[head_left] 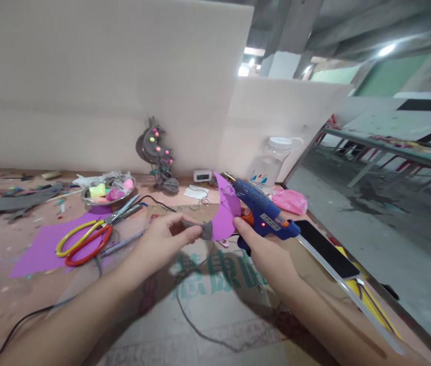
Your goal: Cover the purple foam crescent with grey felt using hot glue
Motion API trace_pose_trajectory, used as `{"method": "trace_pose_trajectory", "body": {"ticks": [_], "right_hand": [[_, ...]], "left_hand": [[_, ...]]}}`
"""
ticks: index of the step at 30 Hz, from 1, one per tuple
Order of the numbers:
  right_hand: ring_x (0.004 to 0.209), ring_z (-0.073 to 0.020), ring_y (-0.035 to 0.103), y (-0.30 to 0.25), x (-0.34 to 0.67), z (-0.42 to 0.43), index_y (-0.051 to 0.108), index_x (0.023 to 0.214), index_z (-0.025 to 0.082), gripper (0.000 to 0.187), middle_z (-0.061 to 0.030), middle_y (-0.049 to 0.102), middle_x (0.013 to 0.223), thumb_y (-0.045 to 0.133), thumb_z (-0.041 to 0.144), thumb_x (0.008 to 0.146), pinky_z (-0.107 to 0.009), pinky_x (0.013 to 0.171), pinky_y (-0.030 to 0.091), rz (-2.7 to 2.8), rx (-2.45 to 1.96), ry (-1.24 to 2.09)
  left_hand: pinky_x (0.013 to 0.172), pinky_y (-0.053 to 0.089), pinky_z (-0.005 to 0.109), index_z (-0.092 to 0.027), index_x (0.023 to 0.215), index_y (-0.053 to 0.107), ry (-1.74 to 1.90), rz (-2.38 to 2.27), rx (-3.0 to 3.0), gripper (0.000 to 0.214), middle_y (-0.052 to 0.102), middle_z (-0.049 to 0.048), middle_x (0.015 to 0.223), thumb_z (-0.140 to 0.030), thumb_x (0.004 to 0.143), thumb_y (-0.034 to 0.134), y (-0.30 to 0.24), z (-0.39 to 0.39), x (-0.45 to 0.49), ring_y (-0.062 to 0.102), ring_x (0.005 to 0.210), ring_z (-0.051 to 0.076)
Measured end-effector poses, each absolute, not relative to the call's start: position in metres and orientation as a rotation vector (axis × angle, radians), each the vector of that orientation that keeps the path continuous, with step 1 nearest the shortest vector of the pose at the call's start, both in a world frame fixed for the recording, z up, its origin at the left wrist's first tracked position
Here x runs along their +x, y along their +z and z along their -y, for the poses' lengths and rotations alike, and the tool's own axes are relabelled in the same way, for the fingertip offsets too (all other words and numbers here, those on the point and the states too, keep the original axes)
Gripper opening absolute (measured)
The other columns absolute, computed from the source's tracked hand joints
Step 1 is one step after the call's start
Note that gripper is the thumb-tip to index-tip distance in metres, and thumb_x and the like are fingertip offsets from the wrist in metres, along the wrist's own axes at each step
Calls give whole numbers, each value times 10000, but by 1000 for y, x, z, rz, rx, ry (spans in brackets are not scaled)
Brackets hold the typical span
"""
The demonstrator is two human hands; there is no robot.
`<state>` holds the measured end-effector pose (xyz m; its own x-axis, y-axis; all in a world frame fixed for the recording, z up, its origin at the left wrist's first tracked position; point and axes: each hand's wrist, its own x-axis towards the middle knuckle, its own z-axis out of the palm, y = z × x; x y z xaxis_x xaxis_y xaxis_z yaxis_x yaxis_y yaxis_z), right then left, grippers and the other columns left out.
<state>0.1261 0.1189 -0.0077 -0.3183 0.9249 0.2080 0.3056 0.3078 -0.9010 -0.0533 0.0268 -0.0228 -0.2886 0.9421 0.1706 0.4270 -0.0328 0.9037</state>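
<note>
My right hand (257, 241) is wrapped round a blue hot glue gun (263, 208), whose small red light glows and whose clear glue stick (337, 277) sticks out behind. Between thumb and fingers, my left hand (173, 235) pinches a grey felt-like piece (207, 230). That piece meets a curved purple sheet piece (227, 211), which stands upright in front of the gun; the right fingertips appear to touch its edge. The gun's nozzle shows just past the upper part of the purple piece. A grey cord hangs below both hands.
Scissors (84, 243) lie on a purple sheet (38, 249) at left, beside a metal bowl (104, 203) of bright bits. A decorated grey moon shape (156, 152) stands at the back. A bottle (271, 162), pink plastic (289, 201) and a phone (326, 249) are at right.
</note>
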Motion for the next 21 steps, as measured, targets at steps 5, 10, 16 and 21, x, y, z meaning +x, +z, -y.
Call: {"method": "trace_pose_trajectory", "body": {"ticks": [5,10,16,21], "right_hand": [[726,-153,661,-18,125,-161,584,949,189,383,-48,678,933,521,544,819,-312,769,517,1727,-677,1291],[769,-159,660,-25,94,-234,637,901,148,404,-75,696,913,553,532,807,-257,728,508,2028,-794,1356],[768,-147,643,-53,33,-274,640,971,141,262,-69,682,930,537,365,882,-286,693,527,2217,-900,1467],[797,-124,610,-76,11,-273,610,978,155,200,-47,633,975,511,315,911,-302,720,530,2281,-979,1516]], "left_hand": [[583,466,241,-183,788,654,1516,-1808,1335,150,643,-8,680,-328,751,658,5,-15,-88,577,617,127],[634,421,211,-199,808,614,1728,-1826,1149,139,583,-44,626,-338,816,607,24,2,-114,537,637,106],[648,407,215,-198,823,590,1740,-1762,1127,187,590,-31,678,-383,812,613,20,3,-115,544,685,116],[626,397,213,-203,830,575,1749,-1810,1122,226,590,-35,653,-424,801,616,21,5,-118,537,653,112]]}}
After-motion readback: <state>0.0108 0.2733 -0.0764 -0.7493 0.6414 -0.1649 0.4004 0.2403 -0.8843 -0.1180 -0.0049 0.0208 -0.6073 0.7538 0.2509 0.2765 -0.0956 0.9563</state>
